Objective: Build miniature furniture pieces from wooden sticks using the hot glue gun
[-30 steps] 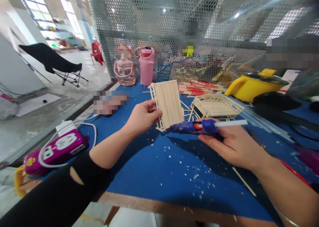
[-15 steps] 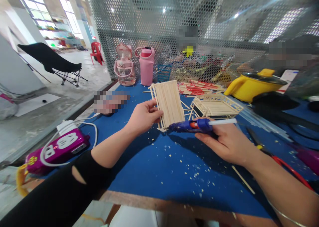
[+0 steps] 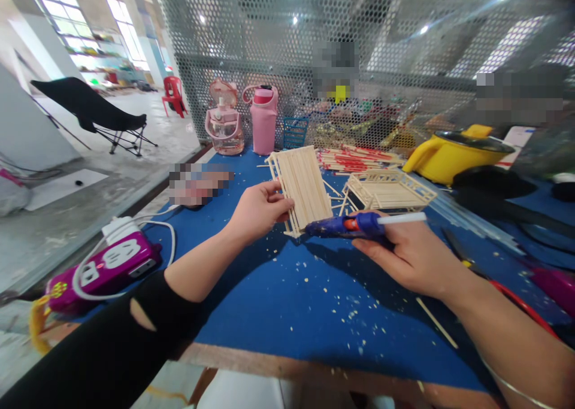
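Note:
My left hand point(image 3: 265, 208) pinches the left edge of a panel of thin wooden sticks point(image 3: 304, 184), which is tilted up above the blue table. A narrow rail of sticks runs along that left edge. My right hand point(image 3: 404, 256) grips a blue hot glue gun point(image 3: 354, 224) with a white glue stick poking out of its back. The gun's nozzle is at the panel's lower left corner; whether it touches cannot be made out. Behind the gun, a second stick-built piece with railings point(image 3: 389, 192) sits on the table.
Sticks with red parts point(image 3: 359, 157) lie in a pile at the back, near a pink bottle point(image 3: 264, 121) and a clear pink bottle point(image 3: 224, 124). A yellow pot point(image 3: 458, 157) is at right, above clear glue sticks point(image 3: 476, 220). A purple power strip point(image 3: 103, 268) lies at left.
The panel has tilted slightly to the left at its top. The glue gun's nozzle stays at the same corner, and both hands keep their holds.

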Demonstrator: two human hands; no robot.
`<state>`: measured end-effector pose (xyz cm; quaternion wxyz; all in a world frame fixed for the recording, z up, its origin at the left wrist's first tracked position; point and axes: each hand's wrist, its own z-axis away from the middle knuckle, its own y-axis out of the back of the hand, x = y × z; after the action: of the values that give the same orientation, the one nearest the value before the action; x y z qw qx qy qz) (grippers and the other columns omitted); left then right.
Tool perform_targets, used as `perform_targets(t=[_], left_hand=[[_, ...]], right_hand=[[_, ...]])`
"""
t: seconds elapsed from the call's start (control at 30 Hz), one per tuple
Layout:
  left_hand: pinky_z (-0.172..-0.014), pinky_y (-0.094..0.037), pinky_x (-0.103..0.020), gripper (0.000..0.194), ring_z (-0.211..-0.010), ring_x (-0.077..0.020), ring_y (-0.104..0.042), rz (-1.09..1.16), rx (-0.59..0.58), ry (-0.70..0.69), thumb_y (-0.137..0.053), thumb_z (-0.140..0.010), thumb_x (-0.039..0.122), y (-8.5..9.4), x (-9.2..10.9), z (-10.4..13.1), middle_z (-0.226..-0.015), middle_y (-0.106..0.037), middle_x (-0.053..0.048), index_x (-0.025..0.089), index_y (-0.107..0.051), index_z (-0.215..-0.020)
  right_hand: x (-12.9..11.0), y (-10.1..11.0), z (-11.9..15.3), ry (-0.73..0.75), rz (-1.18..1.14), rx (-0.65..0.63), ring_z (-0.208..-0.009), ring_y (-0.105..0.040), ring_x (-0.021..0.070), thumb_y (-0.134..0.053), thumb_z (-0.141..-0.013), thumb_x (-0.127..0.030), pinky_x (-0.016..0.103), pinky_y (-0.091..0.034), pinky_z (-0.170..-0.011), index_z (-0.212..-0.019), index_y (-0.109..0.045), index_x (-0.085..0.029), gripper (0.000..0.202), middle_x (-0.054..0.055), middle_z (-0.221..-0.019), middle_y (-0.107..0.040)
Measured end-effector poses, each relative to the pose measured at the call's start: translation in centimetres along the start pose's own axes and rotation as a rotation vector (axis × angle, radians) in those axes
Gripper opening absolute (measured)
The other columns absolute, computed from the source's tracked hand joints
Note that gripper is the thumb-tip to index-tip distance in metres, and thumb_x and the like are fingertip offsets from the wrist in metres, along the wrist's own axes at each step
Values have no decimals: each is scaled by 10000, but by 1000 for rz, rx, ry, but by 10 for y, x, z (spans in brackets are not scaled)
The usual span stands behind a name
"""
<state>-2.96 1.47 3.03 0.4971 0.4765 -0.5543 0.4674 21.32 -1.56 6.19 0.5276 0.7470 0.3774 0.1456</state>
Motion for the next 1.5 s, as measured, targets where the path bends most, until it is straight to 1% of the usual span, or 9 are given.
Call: perform_targets(t=[0.23,0.47,0.7,0.8,0.9,1.0,1.1,1.23,1.5], left_hand=[[-647,-483,-246,367,-584,-76,-555,12,-15,10,-630,-732,171,1,1,1,-663,-618,6,151,-634,-1099],[-536,-418,-202,386,-538,-60,-504,2,-62,-11,-663,-677,146,2,0,0,-702,-630,-5,138,-634,-1062],[-555,-437,-192,474,-585,-67,-550,-5,-53,48,-706,-674,215,0,1,2,-812,-671,-21,156,-591,-1130],[-550,-430,-185,472,-569,-61,-546,18,-54,78,-726,-665,241,2,1,2,-796,-678,-10,166,-602,-1114],[-582,-441,-194,475,-621,-75,-582,37,-69,124,-736,-664,254,4,2,3,-846,-694,-18,193,-610,-1118],[-598,-447,-205,469,-668,-91,-607,58,-120,138,-742,-667,259,4,2,4,-901,-702,-30,215,-620,-1118],[-607,-458,-206,459,-665,-87,-610,56,-191,140,-747,-669,247,3,0,6,-878,-701,-20,226,-626,-1111],[-660,-490,-224,472,-677,-82,-613,46,-235,173,-742,-678,218,-3,-2,10,-872,-696,-10,230,-614,-1133],[-610,-486,-211,408,-638,-92,-620,-106,-201,145,-707,-722,266,-11,0,18,-760,-703,-4,225,-626,-1120]], right_hand=[[10,4,2,43,7,51,-795,-668,234,-495,-843,-303,321,-502,-657,-993,-639,-200,232,64,-905,-713],[71,10,0,-171,171,334,-971,-618,283,-522,-824,-318,401,-480,-803,-1136,-574,-188,343,101,-1060,-668],[106,-6,-6,-642,495,179,-1153,-501,331,-408,-810,-167,520,-386,-890,-1312,-410,-144,502,173,-1281,-540],[106,-9,-6,-719,463,107,-1115,-517,343,-435,-757,-120,512,-408,-859,-1292,-439,-147,536,175,-1255,-548],[93,-5,-6,-677,425,214,-1151,-482,359,-471,-719,-116,519,-397,-893,-1299,-423,-128,581,191,-1299,-501],[69,-4,-9,-580,71,379,-1055,-550,296,-508,-779,-262,442,-442,-878,-1205,-475,-140,444,168,-1195,-561],[42,-17,-13,-579,-523,174,-841,-619,232,-514,-798,-463,382,-513,-709,-1049,-524,-187,374,98,-956,-636],[20,-43,-15,-570,-1058,-18,-881,-638,197,-684,-691,-367,371,-520,-782,-1047,-463,-218,445,51,-962,-662],[18,-53,-14,-632,-1230,17,-899,-666,217,-779,-586,-225,435,-508,-880,-1039,-502,-205,531,66,-1027,-687]])
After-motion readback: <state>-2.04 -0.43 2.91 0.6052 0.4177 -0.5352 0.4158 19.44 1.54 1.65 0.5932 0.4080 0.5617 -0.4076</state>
